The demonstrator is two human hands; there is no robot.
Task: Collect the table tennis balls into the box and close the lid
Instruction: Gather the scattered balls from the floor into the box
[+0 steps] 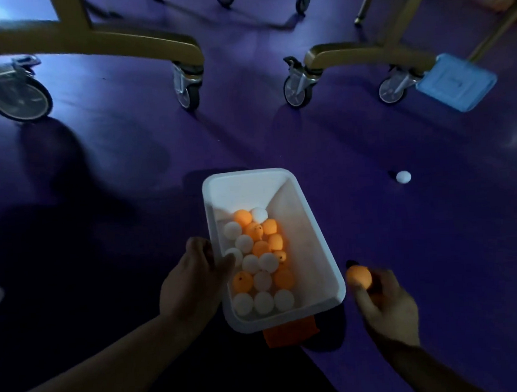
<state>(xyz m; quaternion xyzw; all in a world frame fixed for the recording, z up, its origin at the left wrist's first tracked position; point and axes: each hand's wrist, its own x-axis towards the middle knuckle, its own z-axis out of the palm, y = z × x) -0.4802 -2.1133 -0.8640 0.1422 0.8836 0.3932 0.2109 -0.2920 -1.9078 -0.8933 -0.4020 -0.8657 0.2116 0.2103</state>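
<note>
The box [302, 223] lies just left of the right grip [387, 303], which pinches an orange ball [359, 276]. The left grip [192, 280] clasps its far rim.

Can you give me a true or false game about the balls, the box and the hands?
1. The right hand holds an orange ball. True.
2. The white box has only white balls in it. False: the balls inside are white and orange, mixed.
3. The blue lid is shut on the box. False: the box is open, and the lid is far off by a cart wheel.
4. A white ball lies on the floor, outside the box. True.
5. The left hand grips the box's left rim. True.
</note>
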